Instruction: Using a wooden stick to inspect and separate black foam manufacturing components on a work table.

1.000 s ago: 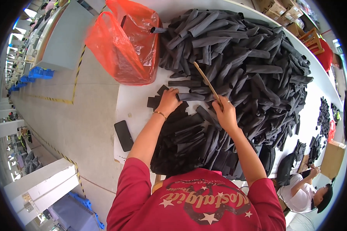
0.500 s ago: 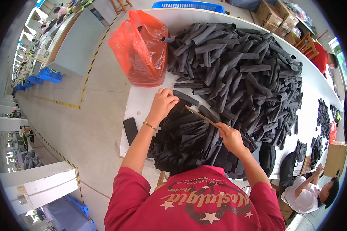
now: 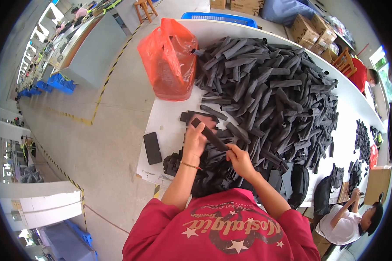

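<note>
A black fabric tube [image 3: 211, 135] stretches slantwise between my hands. My left hand [image 3: 195, 141] pinches its far end, the thumb on top and the other fingers smeared by motion. The near end sits in my closed right hand [image 3: 241, 162]. No stick shows now; whether it is inside the tube or behind my hand I cannot tell. Under and beside my hands lie flat black fabric pieces [image 3: 204, 167], partly hidden by my arms. Just beyond my right hand rises a large heap of black fabric tubes [image 3: 270, 91].
A red plastic bag [image 3: 172, 65] stands at the table's far left corner. A black phone [image 3: 152, 148] lies by the left edge of the white table [image 3: 170, 114]. Past the far edge is a blue basket [image 3: 220, 18]. A person in white [image 3: 342, 222] works at the right.
The flat wooden stick in my right hand has gone from sight. My left hand has moved nearer and now grips the tube's end. The view has shifted slightly.
</note>
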{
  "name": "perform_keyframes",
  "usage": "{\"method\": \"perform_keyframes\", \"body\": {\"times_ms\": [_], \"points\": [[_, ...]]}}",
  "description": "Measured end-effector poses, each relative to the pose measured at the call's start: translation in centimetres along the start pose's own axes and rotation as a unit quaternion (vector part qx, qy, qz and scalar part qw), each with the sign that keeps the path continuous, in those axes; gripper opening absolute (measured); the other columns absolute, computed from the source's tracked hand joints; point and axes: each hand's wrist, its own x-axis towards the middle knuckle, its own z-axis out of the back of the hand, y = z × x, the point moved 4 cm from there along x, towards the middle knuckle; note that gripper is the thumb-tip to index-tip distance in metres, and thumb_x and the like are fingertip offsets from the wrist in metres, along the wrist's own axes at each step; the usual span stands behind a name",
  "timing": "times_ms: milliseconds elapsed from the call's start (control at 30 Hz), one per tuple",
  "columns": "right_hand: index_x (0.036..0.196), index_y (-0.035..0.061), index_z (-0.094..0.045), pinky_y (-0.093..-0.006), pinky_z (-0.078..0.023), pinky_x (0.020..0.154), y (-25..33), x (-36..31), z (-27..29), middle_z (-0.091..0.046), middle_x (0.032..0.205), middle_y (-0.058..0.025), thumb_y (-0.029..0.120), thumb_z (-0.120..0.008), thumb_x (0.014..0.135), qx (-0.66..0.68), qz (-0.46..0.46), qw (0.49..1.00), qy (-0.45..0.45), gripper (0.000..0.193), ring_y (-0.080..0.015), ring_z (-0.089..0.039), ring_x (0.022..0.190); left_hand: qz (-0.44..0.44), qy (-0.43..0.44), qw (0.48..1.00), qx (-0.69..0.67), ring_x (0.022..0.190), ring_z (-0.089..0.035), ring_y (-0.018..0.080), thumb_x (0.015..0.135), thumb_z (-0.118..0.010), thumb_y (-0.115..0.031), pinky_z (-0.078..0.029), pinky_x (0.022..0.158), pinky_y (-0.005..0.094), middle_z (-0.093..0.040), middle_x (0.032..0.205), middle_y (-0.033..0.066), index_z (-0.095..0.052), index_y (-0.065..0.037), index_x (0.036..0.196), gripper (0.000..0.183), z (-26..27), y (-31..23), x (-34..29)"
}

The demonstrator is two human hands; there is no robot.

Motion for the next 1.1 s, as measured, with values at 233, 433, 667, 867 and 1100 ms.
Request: {"method": "perform_keyframes", "body": {"times_ms": [233, 433, 667, 867, 1100], "points": [[0.109, -0.0017, -0.055, -0.0445, -0.049, 0.063, 0.6, -0.7, -3.2, -0.063, 0.078, -0.0249, 0.003, -0.052, 0.091, -0.064, -0.018, 0.988, -0.137, 0.018, -0.0417, -0.063, 0.072, 0.031, -0.139, 0.982, -0.121, 0.074, -0.062, 0.0203, 0.091, -0.066, -0.026, -0.055, 0.081, 0.0431, -0.062, 0.081, 0.0040, -0.062, -0.005, 0.102, 0.024, -0.9, 5.6, -2.9], [0.090, -0.0030, -0.053, -0.0470, -0.046, 0.057, -1.1, -3.6, -3.4, -0.058, 0.074, -0.0289, 0.006, -0.055, 0.093, -0.049, -0.037, 0.991, -0.115, 0.010, -0.0465, -0.059, 0.071, 0.041, -0.208, 0.976, -0.052, 0.056, -0.058, 0.0151, 0.089, -0.070, -0.022, -0.051, 0.054, 0.0313, -0.060, 0.070, 0.0035, -0.064, -0.003, 0.093, 0.020, -1.9, 4.5, -2.4], [0.095, 0.0001, -0.057, -0.0445, -0.047, 0.052, -2.4, -11.0, -0.6, -0.058, 0.065, -0.0245, 0.009, -0.057, 0.092, -0.077, -0.045, 0.996, 0.008, 0.009, -0.0405, -0.062, 0.062, 0.001, -0.222, 0.975, 0.011, 0.038, -0.030, 0.0051, 0.093, -0.065, -0.027, -0.021, 0.038, 0.0225, -0.041, 0.053, -0.0054, -0.062, -0.004, 0.095, 0.023, 0.9, 0.8, -0.2], [0.091, 0.0046, -0.061, -0.0377, -0.045, 0.044, 0.5, -11.6, 3.1, -0.056, 0.055, -0.0118, 0.018, -0.070, 0.086, -0.202, 0.015, 0.978, -0.054, 0.017, -0.0300, -0.059, 0.047, 0.056, -0.251, 0.960, -0.107, 0.044, -0.033, 0.0043, 0.094, -0.063, -0.031, -0.027, 0.043, 0.0211, -0.044, 0.059, -0.0048, -0.059, -0.007, 0.099, 0.025, 1.3, 4.7, -0.6], [0.093, 0.0000, -0.065, -0.0266, -0.043, 0.061, 2.7, -0.1, 0.8, -0.057, 0.079, -0.0077, 0.001, -0.071, 0.082, -0.048, 0.117, 0.978, -0.167, 0.013, -0.0142, -0.053, 0.068, 0.031, -0.242, 0.957, -0.159, 0.050, -0.041, 0.0078, 0.096, -0.061, -0.028, -0.035, 0.048, 0.0228, -0.051, 0.066, -0.0006, -0.057, -0.005, 0.096, 0.023, 1.8, 7.6, -0.2]]}}
